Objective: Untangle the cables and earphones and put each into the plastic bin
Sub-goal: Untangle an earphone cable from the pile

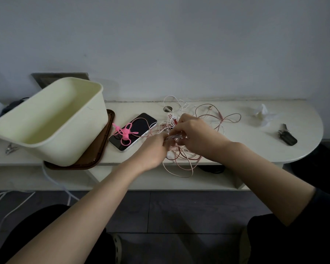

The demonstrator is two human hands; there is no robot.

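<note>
Left hand [156, 149] and right hand [194, 134] pinch limp, light pink-and-white cables [176, 155] right of the cream plastic bin [65, 149], likely best held near knots.

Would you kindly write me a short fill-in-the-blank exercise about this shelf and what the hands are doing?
1. The plastic bin, tilted on the brown tray, is ____ inside.
2. The left hand and the right hand both grip the tangled ____.
3. The pink ties lie on top of the ____.
4. The keys lie to the ____ of both hands.
Missing words: empty; cables; phone; right.
</note>
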